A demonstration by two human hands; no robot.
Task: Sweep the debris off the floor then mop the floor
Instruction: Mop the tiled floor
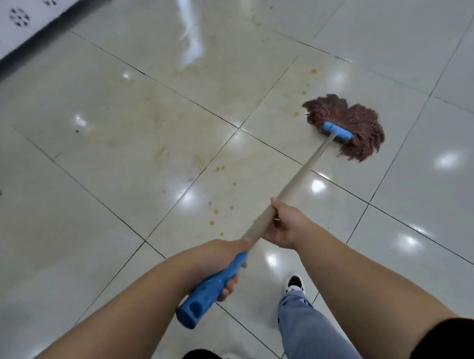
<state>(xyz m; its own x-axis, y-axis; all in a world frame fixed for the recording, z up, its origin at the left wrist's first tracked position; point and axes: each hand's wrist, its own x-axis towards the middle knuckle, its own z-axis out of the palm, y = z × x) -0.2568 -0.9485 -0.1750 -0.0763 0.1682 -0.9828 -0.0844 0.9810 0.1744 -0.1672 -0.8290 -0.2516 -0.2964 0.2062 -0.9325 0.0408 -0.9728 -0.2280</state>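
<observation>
The mop lies with its brown string head flat on the floor, ahead and to the right of the person, its blue clamp facing back along the pale handle. The right hand is wrapped round the middle of the handle; the left hand grips the blue end grip nearer the body, so both hands are clamped on the mop, one just behind the other. Small yellow-brown spots dot the tiles between the mop head and the hands, and a faint yellowish smear spreads over the tiles to the left. No broom or loose rubbish shows, so the sweeping looks finished and the mopping is under way, with the spots and the smear left to wipe. A light trouser leg and a shoe stand below the hands
</observation>
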